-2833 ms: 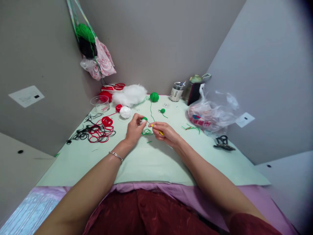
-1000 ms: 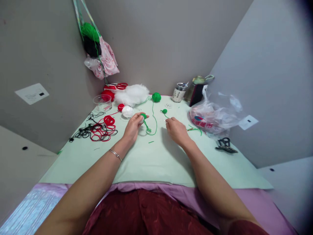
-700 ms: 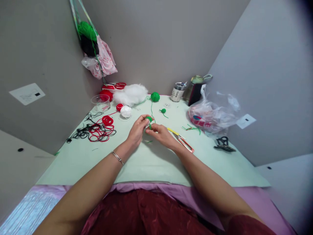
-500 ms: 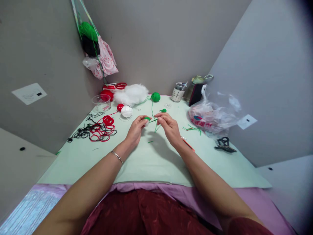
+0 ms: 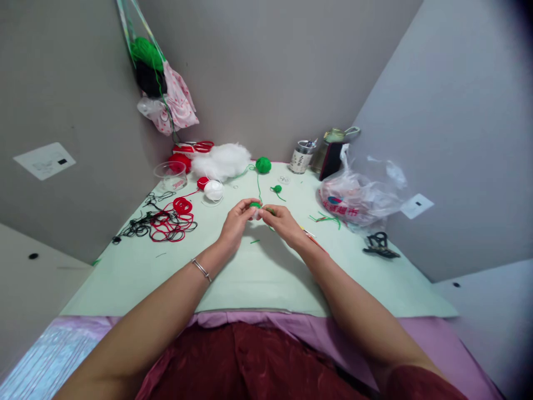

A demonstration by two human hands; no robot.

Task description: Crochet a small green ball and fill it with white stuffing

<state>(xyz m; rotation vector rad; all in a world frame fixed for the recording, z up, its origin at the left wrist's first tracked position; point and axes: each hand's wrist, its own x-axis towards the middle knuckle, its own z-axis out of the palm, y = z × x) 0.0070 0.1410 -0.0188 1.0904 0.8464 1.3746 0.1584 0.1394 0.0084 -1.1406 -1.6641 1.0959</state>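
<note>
My left hand pinches a small green-and-white crocheted piece between thumb and fingers. Closed beside it, my right hand grips a slim greenish crochet hook, mostly hidden by the fingers; its tip is at the piece. A strand of green yarn runs from the hands back to a green yarn ball. Just beyond my right hand lies a small green crocheted ball with a tail. A short green yarn scrap rests below the hands.
To the left are tangled red and black cords, a white yarn ball, a clear cup and white stuffing. A pen tin, plastic bag and black hair claw stand or lie right. An orange-handled tool lies by my right wrist.
My hands have come together, the right moving left and slightly down to the crocheted piece. The hook, visible between them before, is now mostly covered. The view has shifted slightly.
</note>
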